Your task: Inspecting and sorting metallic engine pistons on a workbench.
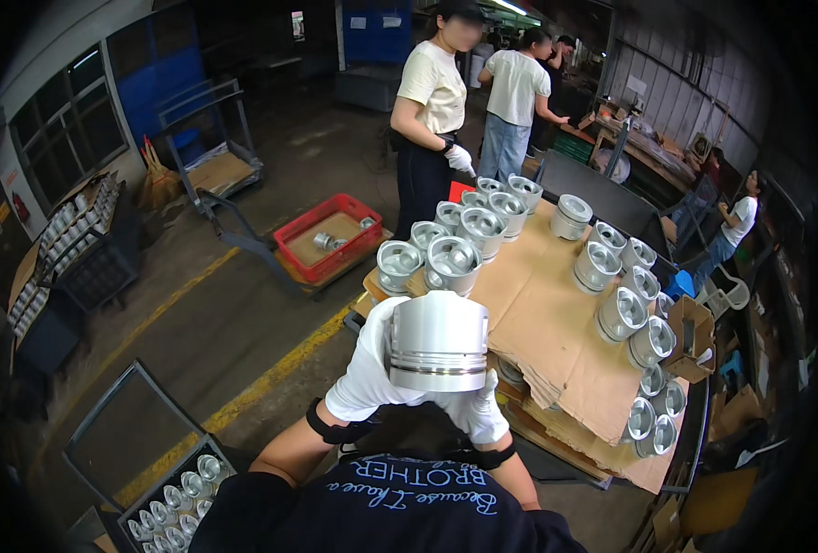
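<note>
A silver metal piston (438,336) is held up in front of my chest, with its ring grooves toward the lower end. My left hand (365,361), in a white glove, wraps the piston's left side. Supporting it from below and at the right is my right hand (479,412), also gloved, its thumb against the piston's lower right edge. Most of the right fingers are hidden. Just beyond my hands, more pistons (452,263) stand in a cluster on a cardboard sheet (543,309). Another group of pistons (623,313) runs along the sheet's right side, some of them tilted.
Left of the table, a red crate (285,249) with a few parts rests on a low cart. More pistons fill a rack (131,502) at lower left and a bin (96,267) farther left. A co-worker (430,101) in a white glove stands beyond the table. An open carton (692,336) sits at right.
</note>
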A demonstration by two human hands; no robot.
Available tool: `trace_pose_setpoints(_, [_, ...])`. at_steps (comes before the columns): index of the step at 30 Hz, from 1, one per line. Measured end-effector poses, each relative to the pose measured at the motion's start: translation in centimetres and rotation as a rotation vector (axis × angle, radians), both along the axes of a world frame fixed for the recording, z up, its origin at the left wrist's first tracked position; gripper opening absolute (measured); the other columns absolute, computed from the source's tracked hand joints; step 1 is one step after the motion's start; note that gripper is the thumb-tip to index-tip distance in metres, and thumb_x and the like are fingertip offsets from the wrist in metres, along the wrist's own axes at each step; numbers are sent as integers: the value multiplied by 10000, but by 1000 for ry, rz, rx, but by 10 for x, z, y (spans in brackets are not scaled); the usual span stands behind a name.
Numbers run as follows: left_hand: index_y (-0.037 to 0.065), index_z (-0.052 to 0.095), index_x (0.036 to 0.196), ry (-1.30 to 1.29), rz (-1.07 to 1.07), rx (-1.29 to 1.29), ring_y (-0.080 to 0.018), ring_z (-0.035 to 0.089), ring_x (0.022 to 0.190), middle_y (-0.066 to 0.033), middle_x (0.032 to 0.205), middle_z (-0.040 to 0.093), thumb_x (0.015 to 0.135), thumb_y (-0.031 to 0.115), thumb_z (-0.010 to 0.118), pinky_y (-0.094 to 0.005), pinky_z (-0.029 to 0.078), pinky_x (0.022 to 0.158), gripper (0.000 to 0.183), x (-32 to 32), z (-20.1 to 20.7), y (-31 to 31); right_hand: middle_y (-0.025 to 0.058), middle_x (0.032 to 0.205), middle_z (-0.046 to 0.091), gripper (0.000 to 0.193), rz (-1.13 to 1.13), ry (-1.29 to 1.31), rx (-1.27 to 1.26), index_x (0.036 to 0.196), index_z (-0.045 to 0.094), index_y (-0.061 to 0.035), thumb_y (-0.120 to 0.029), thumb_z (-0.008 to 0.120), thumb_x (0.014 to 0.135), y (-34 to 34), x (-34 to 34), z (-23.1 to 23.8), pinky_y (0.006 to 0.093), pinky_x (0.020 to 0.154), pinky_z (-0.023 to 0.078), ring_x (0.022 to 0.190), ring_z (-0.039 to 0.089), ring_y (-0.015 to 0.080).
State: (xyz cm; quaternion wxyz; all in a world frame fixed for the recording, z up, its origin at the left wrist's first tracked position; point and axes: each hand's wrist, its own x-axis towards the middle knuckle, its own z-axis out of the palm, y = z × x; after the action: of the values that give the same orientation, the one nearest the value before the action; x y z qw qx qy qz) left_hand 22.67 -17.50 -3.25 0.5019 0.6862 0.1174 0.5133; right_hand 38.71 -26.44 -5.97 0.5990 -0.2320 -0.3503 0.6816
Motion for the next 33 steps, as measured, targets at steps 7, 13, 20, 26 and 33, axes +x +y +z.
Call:
trace_pose_setpoints(7, [27, 401, 1354, 243, 363, 491, -284, 545, 1221, -176, 1297, 540, 612, 246, 915, -406, 441, 1020, 929, -6, 29, -1, 180, 1219, 656, 931, -746, -908, 410, 1450, 365, 79, -177, 872, 712, -4, 15, 11, 338, 904, 530, 1071, 670, 241])
trace_pose_setpoints(13, [32, 455, 1403, 316, 364, 522, -402, 556, 1166, -199, 1312, 543, 678, 271, 861, -461, 448, 1022, 865, 8, 36, -11, 176, 1244, 644, 765, -1045, -1131, 415, 1472, 357, 50, -50, 752, 826, 8, -1, 19, 342, 934, 520, 1084, 663, 243])
trace_pose_setpoints(20, [51, 481, 1383, 326, 453, 684, -390, 490, 1196, -166, 1376, 493, 642, 293, 864, -473, 413, 1022, 869, 15, 43, -10, 90, 1290, 606, 619, -698, -363, 9, 1408, 450, -4, -107, 734, 868, 11, 4, -17, 329, 983, 478, 1157, 593, 186])
trace_pose_setpoints(26, [56, 468, 1376, 309, 386, 712, -380, 493, 1195, -156, 1392, 490, 598, 295, 902, -478, 412, 1013, 922, 15, 46, -9, 69, 1324, 585, 500, -561, 36, -11, 1393, 474, -67, -168, 672, 944, 10, 6, -32, 360, 1003, 506, 1171, 593, 187])
trace_pose_setpoints(33, [28, 347, 1491, 354, 195, 468, -286, 499, 1267, -176, 1422, 460, 641, 356, 930, -372, 455, 984, 1082, 4, 43, -12, 147, 1323, 575, 619, -294, 225, 5, 1448, 409, -98, -471, 554, 976, 11, 1, 3, 394, 811, 595, 1072, 644, 278])
